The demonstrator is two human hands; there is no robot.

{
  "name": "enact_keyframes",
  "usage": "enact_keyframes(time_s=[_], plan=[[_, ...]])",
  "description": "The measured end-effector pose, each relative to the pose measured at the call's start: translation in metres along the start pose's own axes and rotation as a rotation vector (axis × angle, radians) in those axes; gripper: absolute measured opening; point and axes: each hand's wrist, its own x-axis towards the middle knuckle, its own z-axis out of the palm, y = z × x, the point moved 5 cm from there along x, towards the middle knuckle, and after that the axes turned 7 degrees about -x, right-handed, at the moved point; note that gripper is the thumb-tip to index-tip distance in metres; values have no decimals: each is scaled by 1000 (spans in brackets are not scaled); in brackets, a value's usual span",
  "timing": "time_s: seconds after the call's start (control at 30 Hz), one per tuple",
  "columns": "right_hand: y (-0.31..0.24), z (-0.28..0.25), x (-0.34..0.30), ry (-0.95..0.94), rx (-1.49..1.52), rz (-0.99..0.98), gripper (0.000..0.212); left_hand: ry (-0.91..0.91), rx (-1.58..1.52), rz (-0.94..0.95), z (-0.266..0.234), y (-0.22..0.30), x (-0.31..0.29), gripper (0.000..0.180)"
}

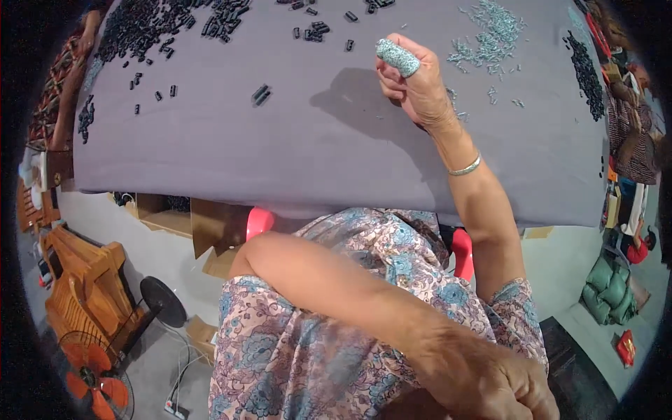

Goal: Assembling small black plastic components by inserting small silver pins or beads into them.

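Note:
My right hand is raised above the grey cloth-covered table, its fingers curled into a fist. A speckled green-and-white wrap covers its thumb. Whatever that fist may hold is hidden. Across my body reaches my left forearm, and my left hand is bent closed at the lower right, partly cut off by the picture's edge; its grip is hidden too. Small pale green pieces lie scattered just right of my right hand. To its left, two dark tube-like pieces rest side by side.
Many small black pieces are heaped at the far left, with another dark strip of them along the right edge. Cardboard boxes sit under the table. An orange-bladed fan and wooden furniture stand on the left.

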Motion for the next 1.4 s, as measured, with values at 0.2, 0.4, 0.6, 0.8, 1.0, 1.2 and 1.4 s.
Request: enact_keyframes(time_s=[0.2,0.4,0.6,0.8,1.0,1.2,1.4], plan=[[-33,-5,-10,57,44,-71,13,517,586,-37,-13,50,-54,23],[-46,13,-43,-81,-1210,-430,12,953,866,-97,-25,59,-130,15],[-31,13,-56,-120,-1261,-338,24,1187,843,9,-20,59,-158,18],[-21,17,-54,-139,-1418,-331,24,1180,861,16,-22,52,-164,18],[-16,19,-57,-133,-1390,-347,19,1206,808,28,-21,49,-170,17],[-33,59,-42,-197,-984,-348,12,1194,844,-22,-22,42,-176,17],[1,193,-48,-574,-703,-629,14,823,1117,-8,11,35,-153,19]])
